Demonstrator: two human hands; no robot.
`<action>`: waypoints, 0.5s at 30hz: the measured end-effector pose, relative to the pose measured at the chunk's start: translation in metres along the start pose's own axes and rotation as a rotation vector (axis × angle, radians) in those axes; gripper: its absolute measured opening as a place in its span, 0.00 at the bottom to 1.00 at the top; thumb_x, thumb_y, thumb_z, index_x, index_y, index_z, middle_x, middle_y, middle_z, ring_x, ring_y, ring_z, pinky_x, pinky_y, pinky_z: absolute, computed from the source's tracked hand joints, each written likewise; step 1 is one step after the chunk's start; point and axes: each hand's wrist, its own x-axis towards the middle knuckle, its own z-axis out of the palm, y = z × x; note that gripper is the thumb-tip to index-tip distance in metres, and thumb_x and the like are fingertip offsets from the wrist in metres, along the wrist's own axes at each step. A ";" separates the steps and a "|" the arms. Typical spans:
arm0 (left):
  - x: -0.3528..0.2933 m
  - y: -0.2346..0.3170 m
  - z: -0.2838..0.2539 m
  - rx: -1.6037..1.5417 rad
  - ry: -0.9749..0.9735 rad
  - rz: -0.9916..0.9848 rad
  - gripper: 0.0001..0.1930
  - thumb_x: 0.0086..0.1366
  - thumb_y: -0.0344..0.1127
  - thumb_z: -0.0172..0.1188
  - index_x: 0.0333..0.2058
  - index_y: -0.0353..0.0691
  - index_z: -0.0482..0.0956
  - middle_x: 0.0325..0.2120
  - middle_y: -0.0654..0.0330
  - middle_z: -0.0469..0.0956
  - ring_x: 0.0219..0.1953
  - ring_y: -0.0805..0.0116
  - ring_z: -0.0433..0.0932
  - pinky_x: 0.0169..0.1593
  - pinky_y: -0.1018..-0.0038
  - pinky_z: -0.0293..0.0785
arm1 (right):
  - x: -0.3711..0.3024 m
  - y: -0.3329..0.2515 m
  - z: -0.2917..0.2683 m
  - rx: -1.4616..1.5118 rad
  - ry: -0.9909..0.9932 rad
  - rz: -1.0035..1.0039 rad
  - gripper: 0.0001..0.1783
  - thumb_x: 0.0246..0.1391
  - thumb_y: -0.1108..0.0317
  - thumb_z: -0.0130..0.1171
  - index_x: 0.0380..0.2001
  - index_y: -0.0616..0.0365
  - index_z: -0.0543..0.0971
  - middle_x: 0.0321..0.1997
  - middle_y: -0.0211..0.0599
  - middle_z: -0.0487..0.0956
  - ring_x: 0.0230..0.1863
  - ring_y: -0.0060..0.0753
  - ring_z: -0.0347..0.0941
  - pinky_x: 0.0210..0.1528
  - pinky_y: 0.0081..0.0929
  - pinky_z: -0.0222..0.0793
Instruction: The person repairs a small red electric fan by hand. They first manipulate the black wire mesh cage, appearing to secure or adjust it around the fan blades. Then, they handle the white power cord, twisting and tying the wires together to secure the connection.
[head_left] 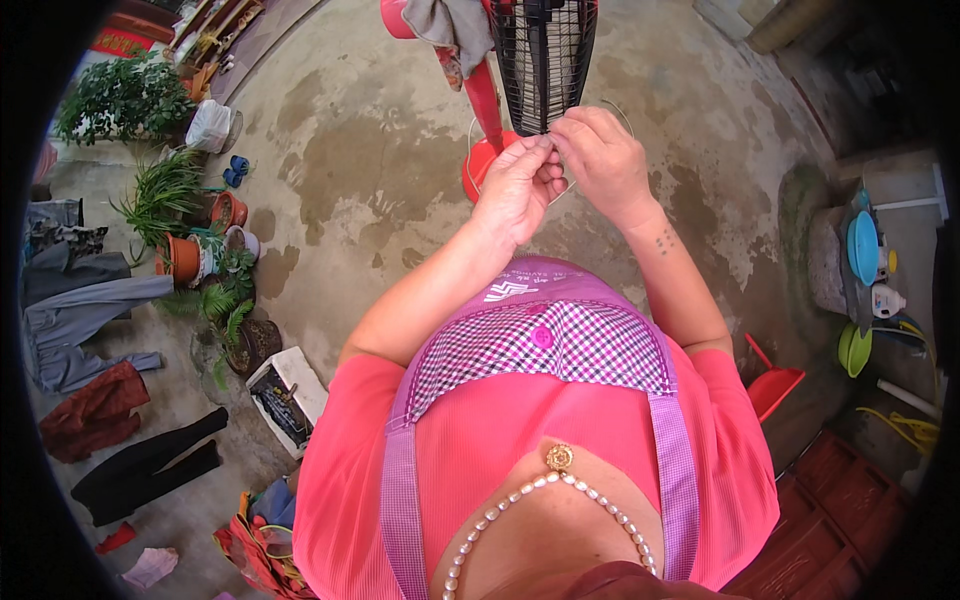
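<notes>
An electric fan stands in front of me, its black wire grille (pixel 520 60) seen nearly edge-on above a red post (pixel 484 105) and a red round base (pixel 480 165). My left hand (pixel 520 180) is closed, its thumb and curled fingers drawn together at the grille's lower edge. From the other side, my right hand (pixel 605 160) pinches at the same spot, fingertips against those of the left. Whatever lies between the fingertips is hidden or too small to make out. Over the fan's rear part hangs a grey cloth (pixel 447 30).
A thin pale cord (pixel 628 118) runs by the fan base. Potted plants (pixel 180 258) and a white box (pixel 290 395) line the left, near clothes (pixel 90 310) spread out. On the right are a red dustpan (pixel 773 390) and a blue basin (pixel 862 247). The concrete floor has damp patches.
</notes>
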 end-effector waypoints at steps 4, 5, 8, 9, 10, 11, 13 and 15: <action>0.003 0.010 -0.004 0.554 0.063 0.289 0.03 0.66 0.31 0.57 0.34 0.38 0.75 0.28 0.65 0.76 0.27 0.74 0.74 0.33 0.74 0.74 | 0.000 -0.002 0.004 -0.013 0.008 0.030 0.09 0.43 0.72 0.64 0.32 0.54 0.78 0.35 0.32 0.78 0.36 0.37 0.77 0.33 0.30 0.75; 0.003 0.012 -0.006 0.804 0.087 0.437 0.03 0.65 0.29 0.58 0.34 0.36 0.75 0.28 0.62 0.76 0.27 0.71 0.74 0.34 0.73 0.74 | -0.001 -0.002 0.006 0.017 0.011 0.067 0.09 0.43 0.72 0.64 0.31 0.54 0.78 0.34 0.32 0.77 0.35 0.37 0.76 0.33 0.30 0.74; -0.003 0.029 0.007 1.532 0.055 0.931 0.03 0.63 0.27 0.59 0.34 0.35 0.75 0.27 0.59 0.75 0.25 0.69 0.75 0.31 0.72 0.72 | -0.002 -0.001 0.009 0.063 0.023 0.136 0.09 0.44 0.72 0.65 0.31 0.55 0.78 0.34 0.32 0.77 0.35 0.37 0.76 0.32 0.31 0.74; -0.002 0.034 0.005 1.532 0.058 0.933 0.03 0.63 0.27 0.59 0.34 0.35 0.75 0.27 0.59 0.75 0.25 0.69 0.75 0.31 0.72 0.72 | -0.002 -0.002 0.010 0.084 0.029 0.161 0.08 0.44 0.73 0.65 0.31 0.55 0.78 0.33 0.33 0.77 0.35 0.38 0.76 0.32 0.31 0.73; 0.003 0.040 0.004 1.630 0.077 1.057 0.04 0.62 0.27 0.60 0.34 0.35 0.75 0.27 0.58 0.75 0.25 0.68 0.75 0.31 0.72 0.72 | -0.004 -0.001 0.012 0.085 0.028 0.159 0.08 0.44 0.73 0.65 0.31 0.55 0.78 0.33 0.33 0.77 0.35 0.38 0.76 0.32 0.31 0.73; 0.007 0.045 0.003 1.727 0.096 1.181 0.04 0.61 0.27 0.60 0.34 0.35 0.75 0.27 0.57 0.74 0.25 0.67 0.75 0.30 0.72 0.71 | -0.007 0.001 0.015 0.117 0.046 0.206 0.09 0.45 0.73 0.65 0.31 0.55 0.77 0.34 0.33 0.77 0.34 0.37 0.76 0.31 0.30 0.73; 0.009 0.050 0.003 1.710 0.086 1.191 0.03 0.61 0.26 0.59 0.33 0.35 0.75 0.26 0.57 0.74 0.24 0.65 0.74 0.31 0.72 0.72 | -0.008 0.003 0.016 0.149 0.063 0.251 0.09 0.46 0.72 0.65 0.31 0.56 0.77 0.34 0.34 0.76 0.33 0.36 0.76 0.30 0.30 0.73; 0.006 0.048 0.004 1.551 0.065 1.038 0.09 0.59 0.29 0.63 0.37 0.35 0.74 0.32 0.56 0.74 0.31 0.64 0.75 0.34 0.71 0.72 | -0.008 0.001 0.015 0.297 0.036 0.445 0.10 0.46 0.71 0.66 0.32 0.57 0.76 0.35 0.34 0.75 0.31 0.32 0.74 0.31 0.29 0.72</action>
